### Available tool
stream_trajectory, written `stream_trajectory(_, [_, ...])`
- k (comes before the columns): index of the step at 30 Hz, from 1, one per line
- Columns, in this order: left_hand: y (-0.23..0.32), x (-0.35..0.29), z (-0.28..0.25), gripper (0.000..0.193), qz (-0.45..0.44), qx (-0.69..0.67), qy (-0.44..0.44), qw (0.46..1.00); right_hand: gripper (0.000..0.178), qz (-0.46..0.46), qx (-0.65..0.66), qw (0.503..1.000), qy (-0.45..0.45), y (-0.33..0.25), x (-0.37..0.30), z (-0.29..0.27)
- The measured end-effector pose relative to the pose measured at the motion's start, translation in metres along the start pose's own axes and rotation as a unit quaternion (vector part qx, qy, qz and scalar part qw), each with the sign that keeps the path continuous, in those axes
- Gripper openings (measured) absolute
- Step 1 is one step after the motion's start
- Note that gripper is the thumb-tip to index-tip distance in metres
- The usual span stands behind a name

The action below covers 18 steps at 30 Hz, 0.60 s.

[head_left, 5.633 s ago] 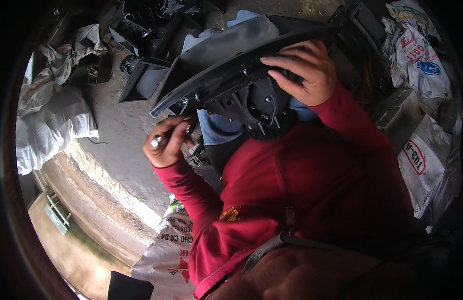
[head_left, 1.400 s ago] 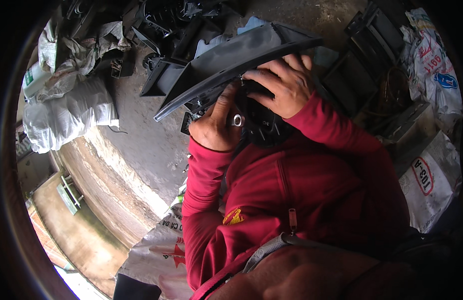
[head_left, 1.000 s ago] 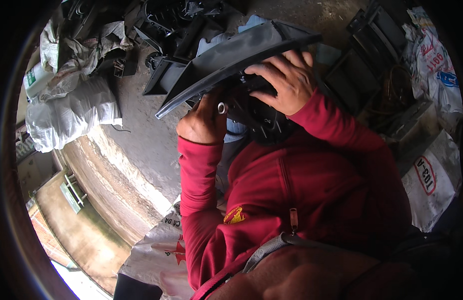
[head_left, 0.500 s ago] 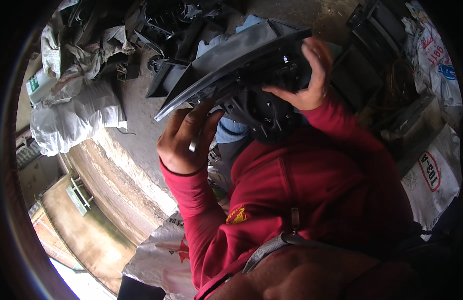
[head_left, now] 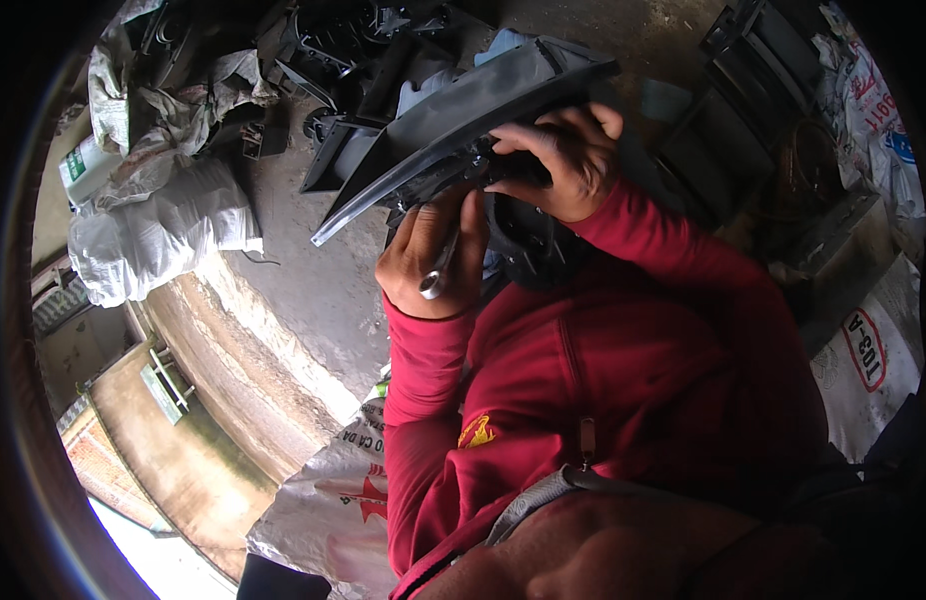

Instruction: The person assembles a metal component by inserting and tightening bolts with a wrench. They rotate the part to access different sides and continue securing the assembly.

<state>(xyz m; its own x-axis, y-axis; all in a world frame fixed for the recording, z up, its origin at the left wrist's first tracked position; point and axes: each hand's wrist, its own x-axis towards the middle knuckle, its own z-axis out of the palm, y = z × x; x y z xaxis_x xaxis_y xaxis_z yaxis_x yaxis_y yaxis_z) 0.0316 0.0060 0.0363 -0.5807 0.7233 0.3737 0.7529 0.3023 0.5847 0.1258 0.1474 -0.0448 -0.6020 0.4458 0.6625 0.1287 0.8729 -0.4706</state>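
A large dark plastic housing (head_left: 483, 95) with a pale worn edge is tilted across my lap, its underside facing me. Beneath it is a black molded part (head_left: 528, 235), mostly hidden by my hands. My left hand (head_left: 433, 245) is curled around a slim silver metal wrench (head_left: 435, 283), whose round end sticks out below the fingers. The left fingertips reach up to the housing's underside. Close beside them, my right hand (head_left: 573, 165) is closed, thumb and forefinger pinched at a small dark piece on the underside that I cannot make out.
Black plastic parts (head_left: 368, 60) are heaped on the floor beyond the housing. A white wrapped bundle (head_left: 163, 235) lies left by a ledge (head_left: 268, 340). Dark panels (head_left: 718, 140) and a printed sack (head_left: 868, 360) stand on the right; another sack (head_left: 328, 510) is near my left elbow.
My right hand has left the housing's right end and moved left to its middle, fingers closing. My left hand has shifted right toward it, and the wrench's end shows more. The housing stays nearly in place.
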Motion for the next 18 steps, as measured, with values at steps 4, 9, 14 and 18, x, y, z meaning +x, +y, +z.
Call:
stream_trajectory(4, [0.008, 0.005, 0.005, 0.018, 0.071, 0.048, -0.006, 0.996, 0.049, 0.01, 0.003, 1.0, -0.015, -0.003, 0.002, -0.001])
stream_trajectory(9, [0.017, 0.018, -0.001, 0.019, 0.13, 0.132, -0.097, 0.978, 0.048, 0.008, -0.006, 1.0, 0.009, -0.004, 0.002, 0.005])
stream_trajectory(14, [0.003, 0.023, 0.002, 0.017, 0.139, 0.042, -0.087, 0.986, 0.053, 0.01, -0.002, 1.0, 0.001, -0.001, -0.001, 0.003])
stream_trajectory(18, [-0.055, -0.019, 0.006, 0.03, -0.234, -0.415, -0.017, 0.879, 0.057, -0.009, -0.017, 1.0, 0.012, -0.001, 0.002, 0.005])
